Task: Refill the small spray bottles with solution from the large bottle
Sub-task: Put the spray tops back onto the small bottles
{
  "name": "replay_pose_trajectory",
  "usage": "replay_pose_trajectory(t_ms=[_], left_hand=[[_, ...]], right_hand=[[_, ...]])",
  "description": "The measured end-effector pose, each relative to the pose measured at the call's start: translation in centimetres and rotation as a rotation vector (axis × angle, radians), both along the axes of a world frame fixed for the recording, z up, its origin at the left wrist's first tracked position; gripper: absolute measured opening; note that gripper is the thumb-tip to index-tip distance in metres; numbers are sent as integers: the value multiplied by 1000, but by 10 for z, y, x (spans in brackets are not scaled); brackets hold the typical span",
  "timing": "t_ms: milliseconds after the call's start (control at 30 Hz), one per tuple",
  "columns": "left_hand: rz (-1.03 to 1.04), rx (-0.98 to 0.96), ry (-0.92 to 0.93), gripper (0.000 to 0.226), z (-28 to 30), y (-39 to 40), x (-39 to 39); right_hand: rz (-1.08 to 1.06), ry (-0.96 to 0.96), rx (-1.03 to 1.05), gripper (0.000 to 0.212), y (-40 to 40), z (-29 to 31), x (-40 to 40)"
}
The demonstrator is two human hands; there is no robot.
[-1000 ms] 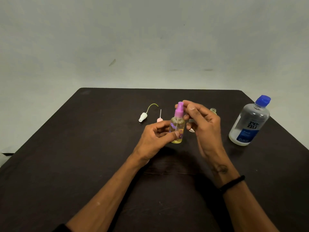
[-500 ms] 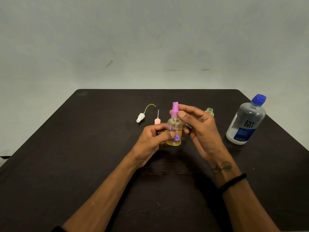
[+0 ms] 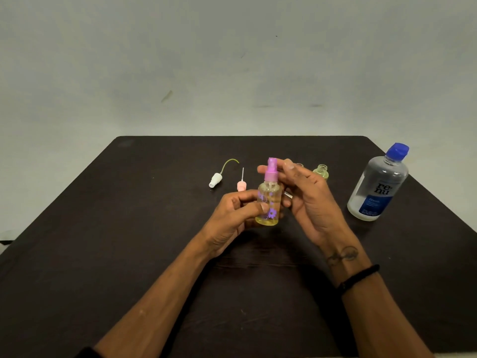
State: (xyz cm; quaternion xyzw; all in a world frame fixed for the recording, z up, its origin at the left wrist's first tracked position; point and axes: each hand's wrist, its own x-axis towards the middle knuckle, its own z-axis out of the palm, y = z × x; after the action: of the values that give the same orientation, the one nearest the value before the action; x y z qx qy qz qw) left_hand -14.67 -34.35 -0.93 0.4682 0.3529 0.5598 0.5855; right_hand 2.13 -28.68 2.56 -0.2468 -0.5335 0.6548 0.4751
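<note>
**Clear plastic, yellow liquid — small bottle held over the table**

Held upright above the dark table [image 3: 129,254], near its middle: small spray bottle [image 3: 268,202], clear plastic, round-sided, printed with purple flowers, nearly full of pale yellow liquid. Gripped around the lower body by the left hand [image 3: 232,218], thumb across the front, fingers curled behind. Topped by a purple spray cap [image 3: 271,170], pinched by the fingertips of the right hand [image 3: 309,202] — fingers bent round the cap, palm open toward the bottle.

Probably light and fairly stiff, smooth enough to slip if wet; best held at the body, with the twist applied at the ridged collar of the cap, not the thin nozzle. Likely to spill if tipped once uncapped.

Behind the right hand, standing uncapped: second small bottle [image 3: 321,171], greenish. Further left, lying loose: white sprayer with curved tube [image 3: 215,179] and pink sprayer with straight tube [image 3: 241,186] — thin, easily bent. At the right, well apart: large bottle [image 3: 378,187], translucent, blue cap on, probably the heaviest thing here.
</note>
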Motion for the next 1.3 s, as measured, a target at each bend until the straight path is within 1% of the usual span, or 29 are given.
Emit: replay_pose_trajectory(t_ms=[200, 367, 500, 600, 800, 1000, 1067, 1300], left_hand=[[-34, -21, -45, 36, 1, -1, 0], [-37, -25, -40, 39, 1, -1, -1], [-49, -17, -36, 39, 1, -1, 0], [-51, -16, -25, 40, 0, 0, 0], [-67, -25, -49, 38, -1, 0, -1], [-77, -19, -68, 35, 0, -1, -1], [-77, -19, -67, 36, 1, -1, -1], [-71, -22, -39, 40, 0, 0, -1]], right_hand=[[47, -29, -33, 34, 2, -2, 3], [0, -6, -40, 43, 3, -3, 1], [-43, -19, -42, 47, 3, -5, 1], [-30, -17, -48, 51, 3, -5, 0], [72, -60, -45, 39, 3, -1, 3], [76, -11, -64, 34, 3, -2, 5], [51, -6, -67, 35, 3, -3, 3], [11, -18, -76, 51, 4, -5, 2]])
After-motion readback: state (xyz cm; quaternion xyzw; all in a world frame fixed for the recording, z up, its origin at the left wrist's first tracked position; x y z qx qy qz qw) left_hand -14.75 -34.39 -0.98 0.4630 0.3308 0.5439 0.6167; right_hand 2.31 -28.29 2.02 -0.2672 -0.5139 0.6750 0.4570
